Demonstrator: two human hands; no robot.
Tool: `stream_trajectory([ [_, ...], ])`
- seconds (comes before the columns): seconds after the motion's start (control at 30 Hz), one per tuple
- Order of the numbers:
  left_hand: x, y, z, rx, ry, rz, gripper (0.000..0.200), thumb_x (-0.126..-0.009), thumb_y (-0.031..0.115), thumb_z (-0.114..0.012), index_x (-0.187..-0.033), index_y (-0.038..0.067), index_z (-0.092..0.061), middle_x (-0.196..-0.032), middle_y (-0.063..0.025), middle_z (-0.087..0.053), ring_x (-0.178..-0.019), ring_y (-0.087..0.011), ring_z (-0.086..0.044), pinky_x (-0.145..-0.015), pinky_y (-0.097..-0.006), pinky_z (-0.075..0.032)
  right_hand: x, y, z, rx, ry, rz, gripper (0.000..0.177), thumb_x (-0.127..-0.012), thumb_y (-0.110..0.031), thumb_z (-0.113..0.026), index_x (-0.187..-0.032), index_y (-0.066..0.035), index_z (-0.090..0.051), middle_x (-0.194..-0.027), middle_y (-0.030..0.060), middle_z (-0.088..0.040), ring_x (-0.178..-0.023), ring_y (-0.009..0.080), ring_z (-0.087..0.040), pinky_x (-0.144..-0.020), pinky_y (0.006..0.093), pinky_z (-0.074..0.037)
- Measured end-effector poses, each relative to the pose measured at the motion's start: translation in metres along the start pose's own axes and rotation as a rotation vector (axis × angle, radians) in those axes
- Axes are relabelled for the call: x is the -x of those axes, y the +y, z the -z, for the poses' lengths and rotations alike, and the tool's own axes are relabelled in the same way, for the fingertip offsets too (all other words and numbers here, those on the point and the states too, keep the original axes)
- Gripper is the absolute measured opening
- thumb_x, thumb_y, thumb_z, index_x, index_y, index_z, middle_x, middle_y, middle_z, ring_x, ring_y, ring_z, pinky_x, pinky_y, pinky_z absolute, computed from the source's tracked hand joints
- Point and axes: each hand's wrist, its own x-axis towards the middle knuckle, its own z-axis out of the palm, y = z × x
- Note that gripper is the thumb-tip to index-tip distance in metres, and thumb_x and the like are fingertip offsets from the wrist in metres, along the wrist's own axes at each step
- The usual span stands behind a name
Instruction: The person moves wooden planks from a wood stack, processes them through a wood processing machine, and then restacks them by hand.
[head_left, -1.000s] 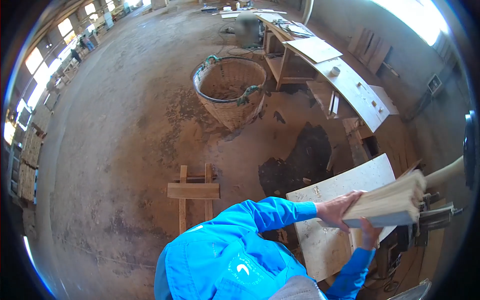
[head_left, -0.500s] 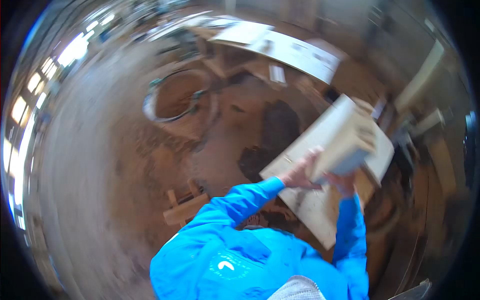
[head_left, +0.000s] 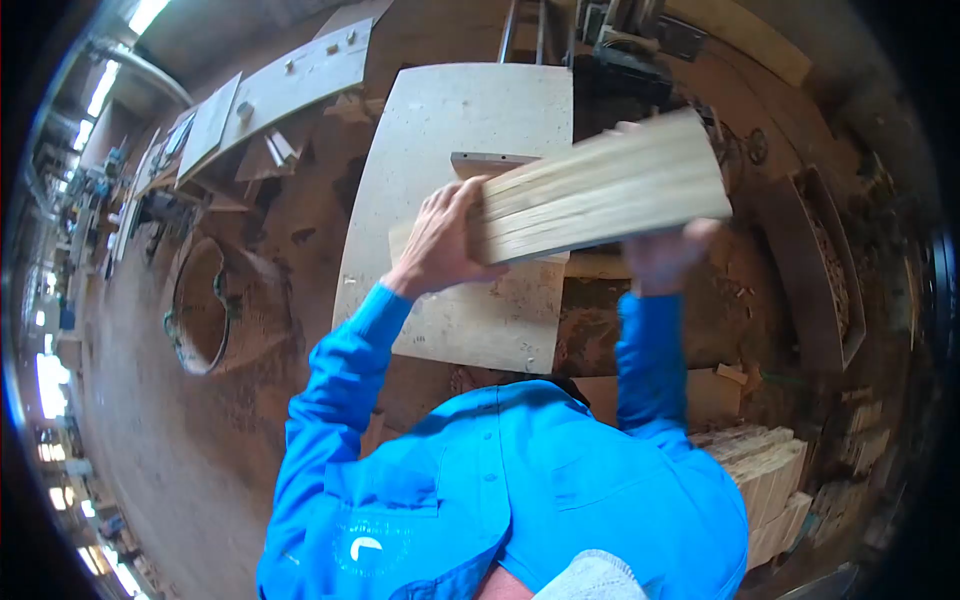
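Wood bundle [head_left: 610, 188] raised over counter [head_left: 450, 115], right end jutting past counter's right edge. Left hand [head_left: 440, 240]: fingers clenched around bundle's left end. Right hand [head_left: 665, 258], blurred, beneath right half, thumb by near edge; finger closure hidden, cannot tell. Narrow strip [head_left: 490, 160] on counter, just beyond bundle's left end.

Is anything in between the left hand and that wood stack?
No, nothing that I can see. The left hand is right on the end of the wood stack, with its fingers touching the wood.
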Motion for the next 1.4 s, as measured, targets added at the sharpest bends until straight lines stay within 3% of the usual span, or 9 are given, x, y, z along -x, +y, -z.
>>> stream_trajectory([
  [0.03, -0.025, 0.006, -0.009, -0.042, -0.039, -0.051, 0.118, -0.058, 0.04, -0.1, -0.155, 0.006, -0.043, -0.143, -0.0213, -0.056, -0.136, -0.0434, -0.052, -0.117, -0.0527, -0.04, -0.015, -0.037, -0.005, 0.071, -0.2, -0.005, 0.106, -0.101, -0.072, -0.057, -0.171, -0.001, -0.02, -0.178, 0.0207, -0.023, -0.159, 0.0411, -0.032, -0.133, 0.0547, -0.025],
  [0.1, -0.067, 0.013, -0.033, -0.116, -0.141, -0.111, 0.117, -0.058, 0.038, -0.099, -0.156, 0.007, -0.043, -0.142, -0.0204, -0.058, -0.137, -0.0419, -0.052, -0.119, -0.0526, -0.038, -0.005, -0.087, 0.025, 0.022, 0.644, 0.003, 0.109, -0.099, -0.077, -0.054, -0.168, 0.003, -0.03, -0.176, 0.021, -0.03, -0.161, 0.0385, -0.03, -0.134, 0.0547, -0.019],
  [0.17, -0.105, 0.017, -0.063, -0.18, -0.245, -0.154, 0.117, -0.059, 0.037, -0.098, -0.158, 0.008, -0.042, -0.143, -0.0199, -0.058, -0.139, -0.0407, -0.051, -0.12, -0.053, -0.037, 0.014, -0.119, 0.08, -0.032, 0.656, -0.003, 0.107, -0.099, -0.078, -0.053, -0.166, 0.004, -0.036, -0.173, 0.0216, -0.037, -0.161, 0.037, -0.032, -0.133, 0.0534, -0.021],
  [0.2, -0.12, 0.019, -0.079, -0.212, -0.289, -0.182, 0.116, -0.059, 0.037, -0.098, -0.157, 0.008, -0.043, -0.143, -0.0198, -0.059, -0.139, -0.0407, -0.051, -0.119, -0.0531, -0.038, 0.03, -0.139, 0.126, -0.182, 0.343, -0.145, 0.105, -0.101, -0.077, -0.051, -0.166, 0.003, -0.036, -0.172, 0.0189, -0.04, -0.159, 0.0366, -0.035, -0.133, 0.0551, -0.021],
  [0.23, -0.131, 0.014, -0.101, -0.253, -0.262, -0.259, 0.112, -0.06, 0.036, -0.098, -0.154, 0.008, -0.045, -0.14, -0.0189, -0.06, -0.137, -0.0401, -0.053, -0.117, -0.0525, -0.039, 0.028, -0.141, 0.117, 0.028, 0.707, -0.159, 0.097, -0.104, -0.075, -0.049, -0.166, -0.001, -0.04, -0.17, 0.0169, -0.043, -0.158, 0.0339, -0.037, -0.132, 0.053, -0.024],
  [0.43, -0.153, 0.004, -0.178, -0.262, -0.494, -0.137, 0.113, -0.061, 0.044, -0.098, -0.155, 0.009, -0.046, -0.137, -0.0177, -0.059, -0.135, -0.0377, -0.053, -0.115, -0.0516, -0.038, 0.048, -0.147, 0.229, 0.344, 0.802, -0.361, 0.075, -0.109, -0.065, -0.051, -0.156, -0.007, -0.056, -0.153, 0.0123, -0.062, -0.14, 0.0292, -0.057, -0.119, 0.0467, -0.043],
  [0.63, -0.132, -0.022, -0.196, -0.242, -0.459, -0.094, 0.126, -0.062, 0.059, -0.096, -0.163, 0.009, -0.039, -0.14, -0.0166, -0.058, -0.138, -0.0357, -0.05, -0.119, -0.0504, -0.034, 0.043, -0.121, 0.274, 0.426, 0.761, -0.48, 0.065, -0.111, -0.058, -0.05, -0.156, -0.011, -0.057, -0.15, 0.0079, -0.063, -0.136, 0.0256, -0.059, -0.114, 0.0447, -0.046],
  [0.83, -0.109, -0.041, -0.21, -0.2, -0.212, -0.114, 0.104, -0.091, 0.076, -0.068, -0.164, 0.007, -0.041, -0.147, -0.016, -0.056, -0.142, -0.0352, -0.048, -0.127, -0.0522, -0.03, 0.033, -0.108, 0.287, 0.401, 0.686, -0.508, 0.06, -0.113, -0.051, -0.05, -0.159, -0.012, -0.053, -0.152, 0.0098, -0.061, -0.138, 0.0267, -0.058, -0.116, 0.0455, -0.046],
  [1.4, -0.091, -0.051, -0.168, -0.402, -0.308, -0.146, 0.121, -0.087, 0.086, -0.06, -0.167, -0.001, -0.031, -0.168, -0.0282, -0.035, -0.161, -0.0435, -0.025, -0.134, -0.0596, -0.012, 0.044, -0.079, 0.249, 0.605, 0.544, -0.564, 0.073, -0.115, -0.063, -0.032, -0.17, -0.014, -0.034, -0.166, 0.0094, -0.045, -0.153, 0.0268, -0.043, -0.128, 0.0433, -0.032],
])
